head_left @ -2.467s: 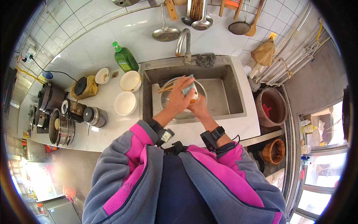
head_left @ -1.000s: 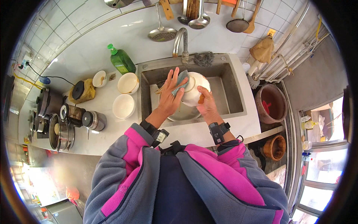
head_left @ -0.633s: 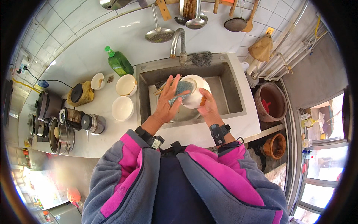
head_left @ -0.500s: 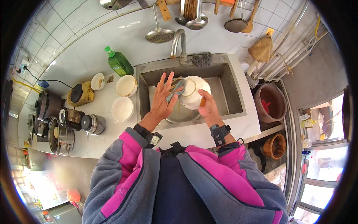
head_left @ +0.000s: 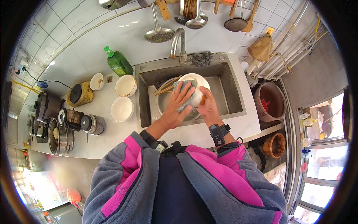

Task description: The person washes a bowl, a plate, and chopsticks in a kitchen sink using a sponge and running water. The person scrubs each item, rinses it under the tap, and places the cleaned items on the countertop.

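Above the sink, my right hand point(head_left: 209, 107) grips a white bowl point(head_left: 201, 83) by its right side, with the bowl's underside turned up. My left hand point(head_left: 176, 105) presses a grey-green cloth point(head_left: 188, 95) flat against the bowl's left part, its fingers laid over the cloth. Wooden chopsticks point(head_left: 164, 89) lean in a round metal basin point(head_left: 161, 106) in the sink point(head_left: 236, 92), to the left of the bowl. My hands and the bowl hide much of the basin.
Two white bowls point(head_left: 122, 109) point(head_left: 126, 85) stand on the counter left of the sink, near a green soap bottle point(head_left: 120, 64). The faucet point(head_left: 182, 44) arches over the sink's back edge, beside a dark scouring pad point(head_left: 202, 59). Pots point(head_left: 66, 138) and jars point(head_left: 94, 124) stand farther left.
My left hand has moved right with the cloth, from the bowl's left edge onto its underside. More of the chopsticks now shows. My right hand keeps its hold on the bowl.
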A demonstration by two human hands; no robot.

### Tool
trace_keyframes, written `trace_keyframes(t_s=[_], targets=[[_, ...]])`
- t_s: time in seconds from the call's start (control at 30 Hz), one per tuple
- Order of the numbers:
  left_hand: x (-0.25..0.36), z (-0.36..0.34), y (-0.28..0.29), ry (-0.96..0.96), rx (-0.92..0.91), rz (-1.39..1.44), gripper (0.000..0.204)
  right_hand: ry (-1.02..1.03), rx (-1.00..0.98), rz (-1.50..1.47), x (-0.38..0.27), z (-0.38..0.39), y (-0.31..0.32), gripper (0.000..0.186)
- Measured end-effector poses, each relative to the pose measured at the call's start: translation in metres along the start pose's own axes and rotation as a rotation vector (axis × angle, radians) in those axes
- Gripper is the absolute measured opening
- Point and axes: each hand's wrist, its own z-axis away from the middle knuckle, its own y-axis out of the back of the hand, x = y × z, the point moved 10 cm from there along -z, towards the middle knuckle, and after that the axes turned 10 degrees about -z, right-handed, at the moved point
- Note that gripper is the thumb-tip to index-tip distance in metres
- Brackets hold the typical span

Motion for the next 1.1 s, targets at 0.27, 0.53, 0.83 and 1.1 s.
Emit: trace_keyframes(t_s=[0.27,0.53,0.83,1.1], targets=[[0.002,-0.027,0.005,0.089,0.199,-0.214,0.047,0.025,-0.092,-0.025,0.009,0.008,-0.03,0.034],[-0.118,-0.052,-0.04,0.589,-0.137,-0.01,0.039,-0.013,0.06,0.145,0.02,0.018,-0.021,0.043],[-0.132,-0.01,-0.077,0.992,-0.105,1.206,0.044,-0.069,0.016,0.0,0.017,0.014,-0.012,0.058],[-0.14,0.006,-0.078,1.035,0.063,1.195,0.042,-0.038,0.167,0.367,0.005,-0.008,0.038,0.058]])
